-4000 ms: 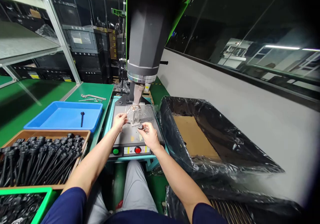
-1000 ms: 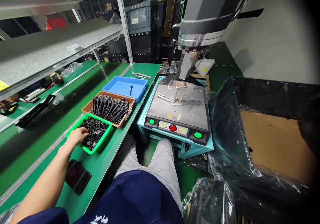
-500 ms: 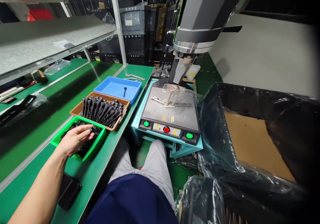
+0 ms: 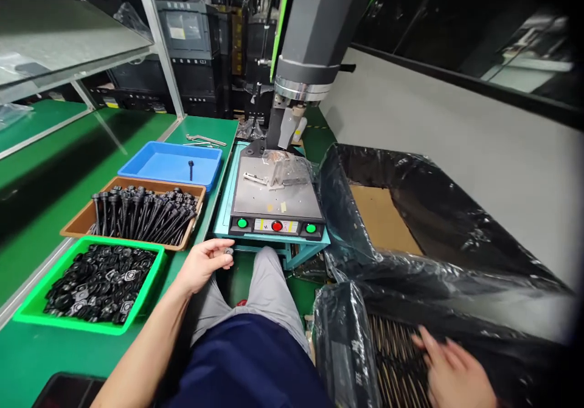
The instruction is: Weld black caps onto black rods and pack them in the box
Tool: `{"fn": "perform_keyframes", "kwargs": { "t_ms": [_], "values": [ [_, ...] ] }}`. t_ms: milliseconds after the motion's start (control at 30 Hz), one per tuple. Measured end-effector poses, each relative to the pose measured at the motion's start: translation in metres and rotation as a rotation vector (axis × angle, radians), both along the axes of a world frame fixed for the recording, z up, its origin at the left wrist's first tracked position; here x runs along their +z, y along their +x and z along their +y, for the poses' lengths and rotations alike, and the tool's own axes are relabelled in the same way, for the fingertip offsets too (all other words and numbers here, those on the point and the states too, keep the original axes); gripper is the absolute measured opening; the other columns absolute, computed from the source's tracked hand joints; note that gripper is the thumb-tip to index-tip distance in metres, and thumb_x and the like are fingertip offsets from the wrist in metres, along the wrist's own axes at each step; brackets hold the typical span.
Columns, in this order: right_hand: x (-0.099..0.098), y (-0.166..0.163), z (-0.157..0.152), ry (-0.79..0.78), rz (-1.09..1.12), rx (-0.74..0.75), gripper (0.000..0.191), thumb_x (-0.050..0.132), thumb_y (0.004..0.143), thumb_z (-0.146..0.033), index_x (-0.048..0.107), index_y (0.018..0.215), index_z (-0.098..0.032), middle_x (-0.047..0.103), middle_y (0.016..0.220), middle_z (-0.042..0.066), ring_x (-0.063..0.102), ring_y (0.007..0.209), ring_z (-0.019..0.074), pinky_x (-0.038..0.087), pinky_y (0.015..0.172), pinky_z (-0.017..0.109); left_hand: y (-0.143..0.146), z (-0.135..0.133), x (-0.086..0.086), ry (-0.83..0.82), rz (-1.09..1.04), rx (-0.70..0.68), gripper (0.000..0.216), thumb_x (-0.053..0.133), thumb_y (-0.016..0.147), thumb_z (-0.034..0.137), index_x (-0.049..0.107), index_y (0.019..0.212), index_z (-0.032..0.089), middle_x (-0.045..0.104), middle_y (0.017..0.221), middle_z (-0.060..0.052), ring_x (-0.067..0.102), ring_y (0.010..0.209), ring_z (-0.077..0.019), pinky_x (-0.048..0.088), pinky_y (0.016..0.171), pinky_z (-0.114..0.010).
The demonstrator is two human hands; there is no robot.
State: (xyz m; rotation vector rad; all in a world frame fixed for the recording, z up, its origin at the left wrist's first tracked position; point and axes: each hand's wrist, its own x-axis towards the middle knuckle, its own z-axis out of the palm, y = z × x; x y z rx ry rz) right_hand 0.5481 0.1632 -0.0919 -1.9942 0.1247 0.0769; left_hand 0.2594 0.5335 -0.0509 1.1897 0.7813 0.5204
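Observation:
My left hand (image 4: 205,263) is closed in a pinch on a small dark plastic piece (image 4: 229,252), above my lap and just short of the machine's front. It resembles the black plastic pieces (image 4: 103,280) heaped in the green tray (image 4: 143,304) at the left. On the far right my right hand (image 4: 451,365), somewhat blurred, hovers over or touches thin dark rods (image 4: 396,359) in a plastic-lined box (image 4: 340,347). Its fingers look stretched and apart, with nothing visible between them.
A brown tray (image 4: 75,228) of black rod-like parts and a blue tray (image 4: 171,163) with one such part stand on the green bench. Ahead is a press-like machine (image 4: 278,198) with a clear fixture and buttons. A larger lined box (image 4: 387,213) stands at the right.
My left hand has left the green tray and moved right, carrying a small dark piece. My right hand has come into view over the rods. The view has turned right.

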Motion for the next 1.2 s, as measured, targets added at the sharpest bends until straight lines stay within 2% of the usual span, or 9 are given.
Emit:
{"fn": "perform_keyframes", "kwargs": {
  "t_ms": [67, 167, 233, 367, 600, 733, 900, 1067, 1200],
  "values": [
    [0.01, -0.004, 0.042, 0.129, 0.048, 0.138, 0.06, 0.086, 0.048, -0.061, 0.063, 0.091, -0.025, 0.072, 0.082, 0.016, 0.072, 0.083, 0.0326, 0.057, 0.077, 0.048, 0.013, -0.002, 0.0, 0.011, -0.03, -0.058, 0.036, 0.085, 0.064, 0.029, 0.076, 0.096, 0.016, 0.067, 0.061, -0.003, 0.064, 0.059, -0.0172, 0.053, 0.066, -0.031],
    [0.023, -0.037, 0.121, 0.299, 0.064, 0.575, 0.052, 0.082, 0.062, -0.051, 0.066, 0.1, -0.02, 0.074, 0.091, 0.012, 0.071, 0.086, 0.0267, 0.057, 0.085, 0.047, 0.028, -0.007, 0.0, 0.023, -0.06, -0.044, 0.035, 0.084, 0.065, 0.032, 0.077, 0.096, 0.016, 0.072, 0.071, -0.006, 0.068, 0.07, -0.0211, 0.054, 0.073, -0.034],
    [0.027, -0.069, 0.169, 0.395, 0.076, 0.838, 0.041, 0.076, 0.072, -0.044, 0.069, 0.106, -0.02, 0.072, 0.096, 0.009, 0.069, 0.084, 0.0215, 0.057, 0.08, 0.039, 0.035, -0.012, -0.001, 0.038, -0.097, 0.005, 0.035, 0.083, 0.066, 0.033, 0.077, 0.097, 0.018, 0.075, 0.084, -0.009, 0.069, 0.083, -0.0233, 0.053, 0.08, -0.036],
    [0.027, -0.12, 0.224, 0.469, 0.013, 1.128, 0.029, 0.07, 0.081, -0.034, 0.072, 0.108, -0.023, 0.065, 0.092, 0.005, 0.06, 0.074, 0.0144, 0.053, 0.069, 0.029, 0.039, -0.022, -0.005, 0.071, -0.218, 0.059, 0.026, 0.081, 0.069, 0.033, 0.079, 0.092, 0.022, 0.072, 0.104, -0.008, 0.065, 0.101, -0.0236, 0.051, 0.089, -0.035],
    [0.026, -0.133, 0.241, 0.639, 0.285, 1.116, 0.031, 0.074, 0.077, -0.039, 0.068, 0.101, -0.019, 0.066, 0.079, 0.001, 0.062, 0.066, 0.0129, 0.054, 0.066, 0.03, 0.033, -0.029, -0.014, -0.133, -0.227, 0.089, 0.03, 0.086, 0.061, 0.034, 0.079, 0.088, 0.022, 0.07, 0.103, -0.005, 0.062, 0.082, -0.0153, 0.05, 0.076, -0.028],
    [0.025, -0.132, 0.243, 0.66, 0.343, 1.105, 0.033, 0.074, 0.077, -0.043, 0.068, 0.097, -0.018, 0.066, 0.077, 0.001, 0.062, 0.061, 0.012, 0.053, 0.06, 0.028, 0.035, -0.028, -0.015, -0.258, -0.236, 0.021, 0.035, 0.087, 0.061, 0.034, 0.078, 0.091, 0.019, 0.07, 0.098, -0.006, 0.061, 0.072, -0.0124, 0.051, 0.069, -0.029],
    [0.022, -0.131, 0.244, 0.663, 0.339, 1.104, 0.03, 0.071, 0.08, -0.043, 0.068, 0.096, -0.018, 0.066, 0.071, 0.0, 0.061, 0.056, 0.012, 0.053, 0.057, 0.028, 0.043, -0.028, -0.014, -0.341, -0.295, -0.025, 0.034, 0.086, 0.064, 0.036, 0.077, 0.091, 0.018, 0.071, 0.091, -0.007, 0.065, 0.079, -0.0173, 0.053, 0.074, -0.033],
    [0.022, -0.133, 0.243, 0.57, 0.149, 0.99, 0.023, 0.067, 0.083, -0.036, 0.069, 0.099, -0.02, 0.07, 0.079, 0.003, 0.065, 0.067, 0.0149, 0.056, 0.067, 0.031, 0.05, -0.029, -0.015, -0.347, -0.264, -0.042, 0.039, 0.085, 0.066, 0.037, 0.076, 0.098, 0.017, 0.072, 0.092, -0.009, 0.066, 0.078, -0.0175, 0.051, 0.072, -0.031],
    [0.019, -0.133, 0.246, 0.65, 0.232, 0.977, 0.023, 0.068, 0.082, -0.037, 0.066, 0.098, -0.02, 0.069, 0.078, 0.001, 0.064, 0.065, 0.0147, 0.057, 0.065, 0.031, 0.055, -0.033, -0.018, -0.36, -0.237, -0.02, 0.044, 0.083, 0.068, 0.039, 0.075, 0.106, 0.016, 0.073, 0.097, -0.011, 0.065, 0.074, -0.0151, 0.05, 0.069, -0.029]
  ]
}}
